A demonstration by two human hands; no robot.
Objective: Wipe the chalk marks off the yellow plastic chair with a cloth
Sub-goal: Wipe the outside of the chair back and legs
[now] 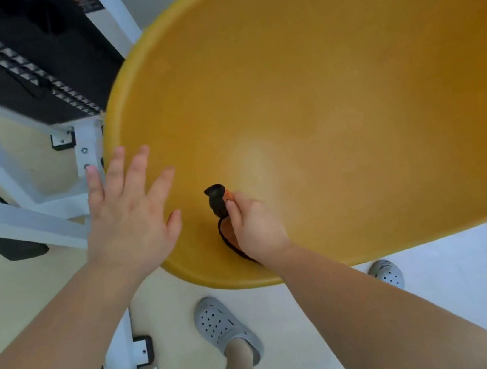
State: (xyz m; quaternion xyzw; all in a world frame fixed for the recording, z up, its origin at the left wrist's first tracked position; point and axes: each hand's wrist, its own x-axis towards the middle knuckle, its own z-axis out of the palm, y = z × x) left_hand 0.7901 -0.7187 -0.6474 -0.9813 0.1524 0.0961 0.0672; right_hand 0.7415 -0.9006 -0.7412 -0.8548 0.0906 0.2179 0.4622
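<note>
The yellow plastic chair (317, 95) fills the upper right of the view, its curved seat seen from above. My right hand (254, 226) grips a bunched black and orange cloth (218, 203) near the seat's front edge, the cloth touching the seat. My left hand (127, 213) is spread flat with straight fingers over the chair's left rim; whether it touches the rim I cannot tell. No chalk marks are plain on the visible seat.
A white metal frame (87, 150) with a black padded unit (15, 60) stands close on the left of the chair. My feet in grey clogs (225, 327) stand on the pale floor below the seat's front edge.
</note>
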